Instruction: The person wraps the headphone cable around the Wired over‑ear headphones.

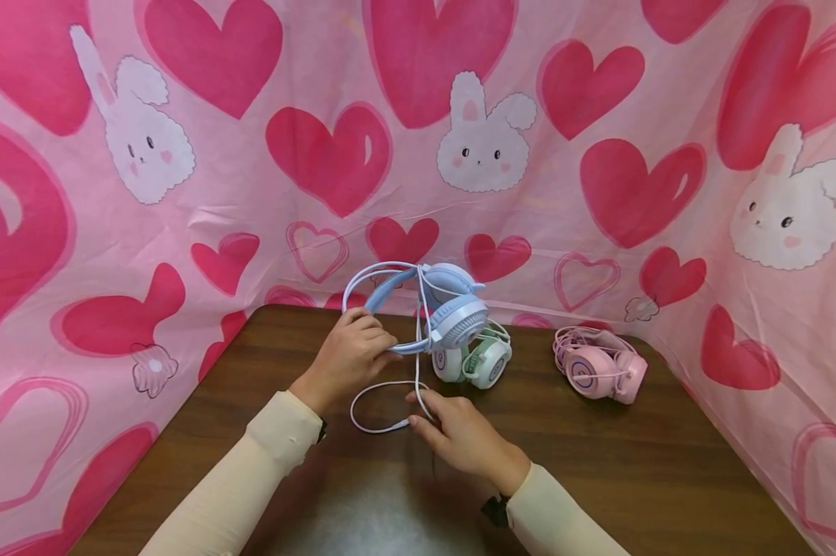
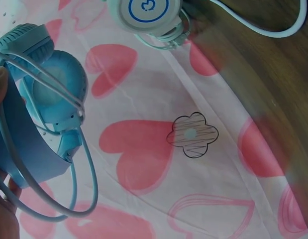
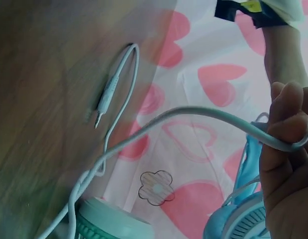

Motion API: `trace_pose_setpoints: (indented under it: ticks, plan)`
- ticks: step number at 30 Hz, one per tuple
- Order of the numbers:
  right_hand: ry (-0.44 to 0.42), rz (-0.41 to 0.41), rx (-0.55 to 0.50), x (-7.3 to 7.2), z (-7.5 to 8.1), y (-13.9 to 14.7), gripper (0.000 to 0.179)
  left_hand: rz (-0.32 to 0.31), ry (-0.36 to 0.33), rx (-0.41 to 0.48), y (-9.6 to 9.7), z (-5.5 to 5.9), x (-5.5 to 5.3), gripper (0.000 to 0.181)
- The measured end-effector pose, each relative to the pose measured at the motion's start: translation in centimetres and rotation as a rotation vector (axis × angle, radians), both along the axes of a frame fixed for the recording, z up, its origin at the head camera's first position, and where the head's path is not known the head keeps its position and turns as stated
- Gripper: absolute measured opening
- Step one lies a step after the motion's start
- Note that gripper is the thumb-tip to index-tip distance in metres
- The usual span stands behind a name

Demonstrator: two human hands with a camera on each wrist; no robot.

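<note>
My left hand (image 1: pixel 351 351) grips the light-blue headphones (image 1: pixel 457 323) by the headband and holds them raised above the table. Their ear cups face to the right, and loops of white cable hang around the band. Lower and to the right, my right hand (image 1: pixel 468 439) pinches the white cable (image 3: pixel 193 110) between thumb and fingers. A loop of that cable lies over the tabletop, and in the right wrist view its metal-tipped audio plug (image 3: pixel 106 97) shows. Part of the headband is hidden behind my left fingers.
White-and-green headphones (image 1: pixel 491 363) rest on the brown wooden table (image 1: pixel 529 479), partly behind the blue ones. Pink headphones (image 1: pixel 592 369) with a bundled cable sit farther right. A pink heart-and-rabbit cloth (image 1: pixel 418 205) hangs around the table's back and sides.
</note>
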State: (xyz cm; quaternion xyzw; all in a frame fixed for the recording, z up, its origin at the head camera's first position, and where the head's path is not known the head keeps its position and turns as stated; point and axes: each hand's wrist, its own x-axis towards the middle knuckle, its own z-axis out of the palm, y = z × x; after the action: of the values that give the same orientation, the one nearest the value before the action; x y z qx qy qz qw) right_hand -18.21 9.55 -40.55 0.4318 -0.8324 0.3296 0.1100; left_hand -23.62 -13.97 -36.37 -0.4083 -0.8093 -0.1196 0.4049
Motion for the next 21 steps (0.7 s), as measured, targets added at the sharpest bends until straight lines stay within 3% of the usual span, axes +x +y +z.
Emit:
trace_pose_setpoints:
  ticks: [11,18,21]
  plan:
    - [-0.060,0.044,-0.054,0.9,0.8,0.4,0.031,0.016,0.020,0.007,-0.6,-0.8,-0.4,0.015]
    - [-0.315,0.070,-0.206,1.4,1.4,0.4,0.027,0.035,0.029,0.001,-1.0,-1.7,-0.5,0.016]
    - [-0.354,0.061,-0.247,1.5,1.6,0.4,0.029,0.033,0.038,0.012,-1.0,-2.1,-0.4,0.016]
